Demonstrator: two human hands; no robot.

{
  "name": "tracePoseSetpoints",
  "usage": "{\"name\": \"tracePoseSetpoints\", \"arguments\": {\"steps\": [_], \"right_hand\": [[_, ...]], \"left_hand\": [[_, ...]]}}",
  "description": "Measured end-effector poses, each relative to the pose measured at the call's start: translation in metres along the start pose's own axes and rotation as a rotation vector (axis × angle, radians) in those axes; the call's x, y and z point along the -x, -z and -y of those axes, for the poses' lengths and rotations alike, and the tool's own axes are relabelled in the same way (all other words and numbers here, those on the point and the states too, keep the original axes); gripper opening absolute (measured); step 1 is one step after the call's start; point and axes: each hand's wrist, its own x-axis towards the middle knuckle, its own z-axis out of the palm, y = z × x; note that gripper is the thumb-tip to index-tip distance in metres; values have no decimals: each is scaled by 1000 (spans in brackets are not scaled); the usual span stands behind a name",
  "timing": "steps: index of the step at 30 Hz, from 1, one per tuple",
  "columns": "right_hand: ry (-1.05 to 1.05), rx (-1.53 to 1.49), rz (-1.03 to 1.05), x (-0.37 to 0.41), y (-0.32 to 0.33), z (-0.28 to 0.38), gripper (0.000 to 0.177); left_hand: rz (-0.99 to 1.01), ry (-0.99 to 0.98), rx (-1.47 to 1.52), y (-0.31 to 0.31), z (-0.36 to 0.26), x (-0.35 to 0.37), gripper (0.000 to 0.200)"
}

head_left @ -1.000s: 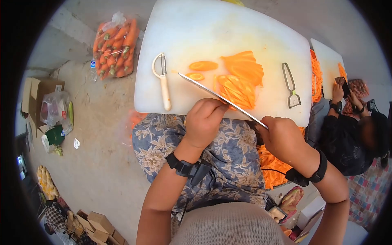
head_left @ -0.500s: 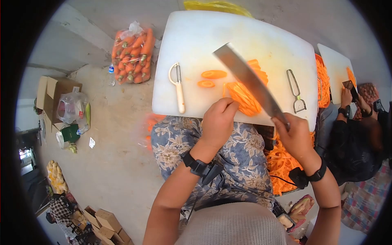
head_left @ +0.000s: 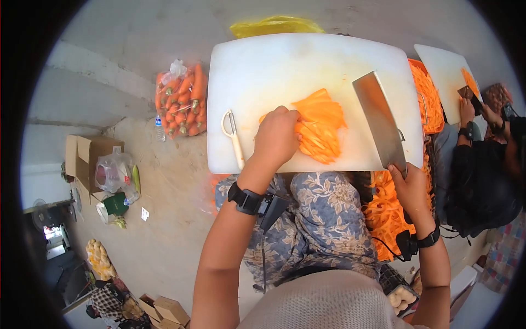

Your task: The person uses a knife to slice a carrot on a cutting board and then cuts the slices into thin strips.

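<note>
A cleaver [head_left: 377,118] is gripped in my right hand [head_left: 412,189], its broad blade lifted over the right part of the white cutting board [head_left: 241,60]. My left hand [head_left: 278,137] bends its fingers down on the board, closed over loose carrot slices; a bit of orange peeks out by its knuckles, the rest hidden. Right beside its fingertips lies a fanned pile of cut carrot [head_left: 320,126]. To the left of that hand rests a white-handled peeler [head_left: 234,140]. A second peeler [head_left: 401,135] is mostly hidden behind the blade.
Carrot shreds fill an orange basket [head_left: 427,98] right of the board, and more peelings [head_left: 386,214] sit below. A bag of whole carrots [head_left: 183,101] stands at left near a cardboard box [head_left: 90,159]. At far right another person [head_left: 476,181] cuts on their own board [head_left: 441,77].
My right hand has swung the cleaver right, away from the carrot pile. My left hand has moved left onto the loose slices. The view has shifted a little.
</note>
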Motion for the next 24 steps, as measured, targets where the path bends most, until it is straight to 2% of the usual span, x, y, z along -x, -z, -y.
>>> {"name": "tracePoseSetpoints", "arguments": {"steps": [2, 4, 11, 14, 16, 17, 21, 23, 24], "right_hand": [[128, -6, -32, 1, -7, -4, 26], [115, 7, -30, 0, -7, 0, 25], [164, 80, -2, -2, -9, 1, 24], [156, 80, -9, -1, -8, 2, 25], [117, 32, 10, -3, -6, 4, 25], [76, -15, 31, -3, -4, 4, 25], [138, -31, -1, 2, 0, 7, 24], [148, -104, 138, 8, 15, 21, 25], [151, -106, 142, 10, 21, 29, 25]], "left_hand": [[42, 3, -19, 0, -3, -6, 26], [104, 11, -51, -1, -3, -10, 31], [148, 51, -85, 1, -10, -14, 32], [166, 120, 76, 4, -5, -12, 30], [97, 160, 234, 7, -1, -10, 30], [92, 160, 234, 13, -1, -8, 30], [-103, 113, 216, 42, 7, 6, 27], [-229, 143, 153, 62, 8, 17, 23], [-284, 131, 184, 65, 23, 20, 21]]}}
